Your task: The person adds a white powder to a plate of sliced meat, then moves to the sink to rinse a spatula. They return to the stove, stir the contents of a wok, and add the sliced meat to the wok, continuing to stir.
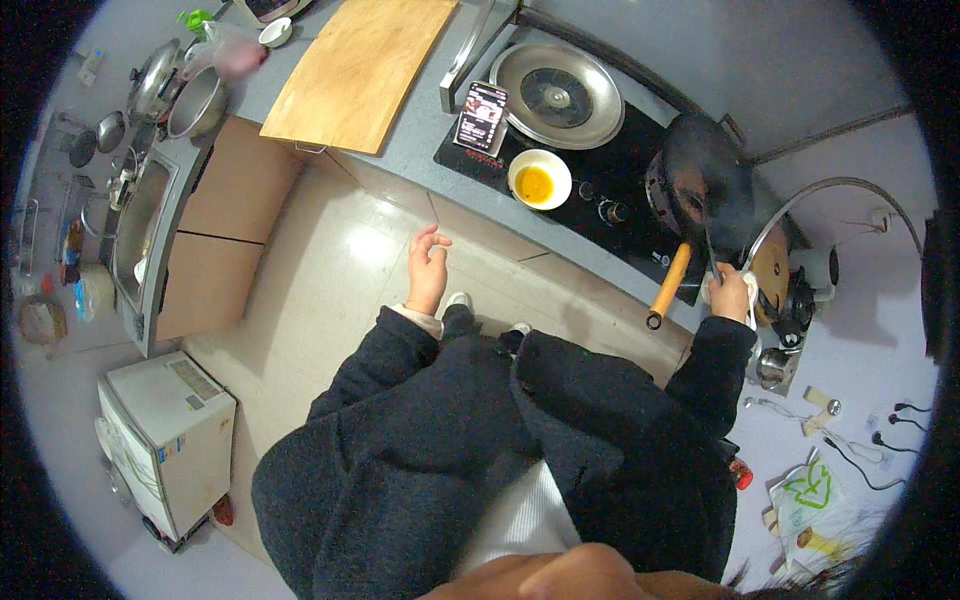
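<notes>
My right hand [729,294] grips the dark handle of a cooking utensil [711,247], and the utensil's far end reaches into a dark wok [716,154] on the right side of the cooktop. Haze over the wok blurs its contents. The wok's wooden handle [671,285] points toward me over the counter edge. Over the floor, in front of the counter, my left hand [429,271] holds nothing, its fingers loosely bent. Left of the wok, a white bowl [562,184] of yellow-orange liquid sits on the black cooktop [615,176].
A phone [481,120] with its screen lit stands by a large steel pan lid [604,112]. Farther left lies a wooden cutting board [360,75] overhanging the counter edge. A glass lid [832,180] and several pots crowd the right corner. A sink [142,225] is at left.
</notes>
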Demonstrator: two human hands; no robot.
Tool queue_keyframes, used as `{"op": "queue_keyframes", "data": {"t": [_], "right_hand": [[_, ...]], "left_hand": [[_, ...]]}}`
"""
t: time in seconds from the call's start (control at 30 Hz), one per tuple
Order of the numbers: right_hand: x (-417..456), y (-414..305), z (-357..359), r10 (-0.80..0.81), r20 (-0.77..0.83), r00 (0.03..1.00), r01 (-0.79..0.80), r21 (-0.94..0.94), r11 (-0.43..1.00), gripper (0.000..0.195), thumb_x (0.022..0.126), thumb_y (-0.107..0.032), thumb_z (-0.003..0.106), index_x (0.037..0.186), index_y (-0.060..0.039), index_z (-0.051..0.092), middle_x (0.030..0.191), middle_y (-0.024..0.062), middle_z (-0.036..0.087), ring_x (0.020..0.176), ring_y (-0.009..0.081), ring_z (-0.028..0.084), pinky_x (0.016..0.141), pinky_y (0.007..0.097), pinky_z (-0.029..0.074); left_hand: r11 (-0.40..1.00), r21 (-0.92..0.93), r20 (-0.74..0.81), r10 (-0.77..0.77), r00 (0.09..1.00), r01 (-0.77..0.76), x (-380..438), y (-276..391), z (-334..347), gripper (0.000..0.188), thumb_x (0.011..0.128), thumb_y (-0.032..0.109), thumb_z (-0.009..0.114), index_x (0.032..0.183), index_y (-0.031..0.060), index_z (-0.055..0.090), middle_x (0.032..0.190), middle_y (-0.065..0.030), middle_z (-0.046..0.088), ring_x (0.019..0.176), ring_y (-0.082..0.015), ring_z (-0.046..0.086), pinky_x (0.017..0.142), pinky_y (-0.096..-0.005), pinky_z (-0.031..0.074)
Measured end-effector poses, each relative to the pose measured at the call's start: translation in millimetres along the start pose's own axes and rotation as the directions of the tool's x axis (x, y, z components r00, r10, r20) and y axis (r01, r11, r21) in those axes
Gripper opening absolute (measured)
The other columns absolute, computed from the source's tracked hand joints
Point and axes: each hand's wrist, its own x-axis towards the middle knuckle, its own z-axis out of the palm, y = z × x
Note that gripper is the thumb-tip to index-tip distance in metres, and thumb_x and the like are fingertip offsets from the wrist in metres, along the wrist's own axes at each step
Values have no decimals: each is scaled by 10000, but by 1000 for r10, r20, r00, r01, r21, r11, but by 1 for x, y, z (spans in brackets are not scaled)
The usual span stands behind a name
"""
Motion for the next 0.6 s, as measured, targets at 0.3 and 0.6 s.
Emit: {"op": "queue_keyframes", "data": {"t": [0.3, 0.6], "right_hand": [[3, -10, 0, 114, 79, 990, -110, -56, 992, 316, 675, -97, 552, 987, -48, 558, 928, 160, 589, 895, 298, 554, 783, 359, 423], [20, 5, 10, 128, -60, 990, -134, -109, 985, 271, 700, -111, 536, 969, -95, 568, 863, 198, 582, 823, 327, 562, 713, 414, 453]], "left_hand": [[989, 57, -17, 136, 991, -135, 0, -20, -7, 166, 674, -7, 417, 738, 60, 554, 1104, -135, 472, 1066, -281, 408, 924, -365, 296], [999, 31, 29, -23, 999, 22, -5, 4, -5, 155, 664, -3, 406, 719, 71, 531, 1162, -108, 454, 1121, -246, 369, 966, -341, 232]]}}
